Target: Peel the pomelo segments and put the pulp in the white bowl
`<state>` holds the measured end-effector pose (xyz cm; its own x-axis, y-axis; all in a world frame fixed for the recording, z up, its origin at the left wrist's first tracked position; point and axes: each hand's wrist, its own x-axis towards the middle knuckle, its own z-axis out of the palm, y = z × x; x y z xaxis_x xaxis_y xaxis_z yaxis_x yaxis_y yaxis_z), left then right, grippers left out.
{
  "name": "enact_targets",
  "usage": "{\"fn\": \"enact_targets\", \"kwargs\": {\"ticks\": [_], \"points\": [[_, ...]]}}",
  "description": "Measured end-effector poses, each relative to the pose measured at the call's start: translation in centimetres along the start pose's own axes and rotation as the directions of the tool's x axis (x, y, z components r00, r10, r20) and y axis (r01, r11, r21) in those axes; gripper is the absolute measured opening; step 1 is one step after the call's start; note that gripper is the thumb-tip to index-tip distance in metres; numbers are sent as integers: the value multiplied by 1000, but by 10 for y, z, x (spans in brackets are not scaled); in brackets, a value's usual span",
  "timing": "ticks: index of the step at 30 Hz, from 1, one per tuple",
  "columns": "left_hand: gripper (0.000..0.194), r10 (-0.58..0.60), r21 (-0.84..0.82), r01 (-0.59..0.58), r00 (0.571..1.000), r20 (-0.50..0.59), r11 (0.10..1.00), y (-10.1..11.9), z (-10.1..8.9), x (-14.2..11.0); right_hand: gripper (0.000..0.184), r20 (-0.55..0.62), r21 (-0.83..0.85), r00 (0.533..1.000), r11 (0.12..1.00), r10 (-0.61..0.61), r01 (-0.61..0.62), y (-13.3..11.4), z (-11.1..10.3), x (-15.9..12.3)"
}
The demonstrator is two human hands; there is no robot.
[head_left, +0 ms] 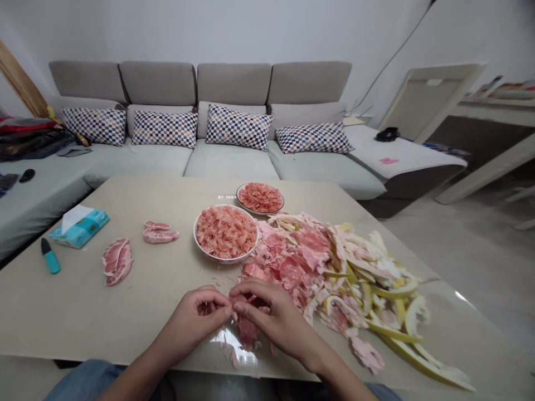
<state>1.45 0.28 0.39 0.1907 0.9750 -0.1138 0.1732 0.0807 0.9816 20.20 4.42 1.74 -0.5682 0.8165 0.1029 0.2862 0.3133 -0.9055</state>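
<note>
Over the near part of the table, my left hand (200,312) and my right hand (271,312) meet at the fingertips, both closed in a pinch. A pink pomelo segment (247,332) hangs beneath my right fingers, partly hidden by them. Some pink shows inside my curled left fingers, too covered to make out. Just beyond my hands stands a white bowl (226,260) heaped with peeled pomelo flesh (227,231). Pink membrane scraps (288,264) lie against my right hand. Two groups of unpeeled pomelo segments (117,262) rest on the left of the table.
A dark-rimmed plate (238,196) of pomelo flesh sits behind the bowl. Thick pomelo rind (397,334) spreads over the right side of the table (167,328). At the left are a blue tissue pack (81,227) and a teal-handled knife (52,260). A sofa (229,159) stands beyond.
</note>
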Motion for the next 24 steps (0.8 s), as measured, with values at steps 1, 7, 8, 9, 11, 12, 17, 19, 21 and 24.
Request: {"fn": "enact_targets", "kwargs": {"ticks": [1, 7, 8, 9, 11, 12, 17, 19, 21, 24], "points": [[19, -6, -5, 6, 1000, 2, 1000, -1, 0, 0, 13, -3, -17, 999, 999, -33, 33, 1, 0, 0], [16, 12, 18, -11, 1000, -15, 1000, -4, 0, 1, 14, 35, -11, 981, 982, -190, 191, 1, -2, 1], [15, 16, 23, -15, 1000, -14, 1000, -4, 0, 1, 15, 43, -17, 979, 979, -202, 202, 1, -3, 1], [14, 15, 26, -15, 1000, -13, 1000, -4, 0, 1, 16, 48, -26, 976, 976, -213, 215, 1, -2, 1], [12, 16, 26, -15, 1000, -19, 1000, -4, 1, 1, 16, 44, -42, 971, 970, -236, 238, 0, -1, 1], [12, 20, 20, -20, 1000, -22, 1000, -5, 1, 1, 15, 30, -43, 970, 969, -240, 242, 0, 1, 1], [12, 61, -4, -61, 997, -45, 998, -7, 0, 2, 7, -86, 35, 992, 995, -92, 95, -3, 11, 1], [12, 58, 11, -58, 997, -52, 998, -7, -2, 1, 11, -85, 138, 995, 990, 44, -32, -3, 15, 1], [13, 54, 15, -54, 997, -49, 998, -6, -2, 0, 19, -17, 300, 982, 938, 187, -174, -1, 19, 2], [14, 57, -1, -57, 998, -35, 998, -4, -2, -1, 30, 92, 488, 952, 820, 291, -298, 5, 22, 2]]}}
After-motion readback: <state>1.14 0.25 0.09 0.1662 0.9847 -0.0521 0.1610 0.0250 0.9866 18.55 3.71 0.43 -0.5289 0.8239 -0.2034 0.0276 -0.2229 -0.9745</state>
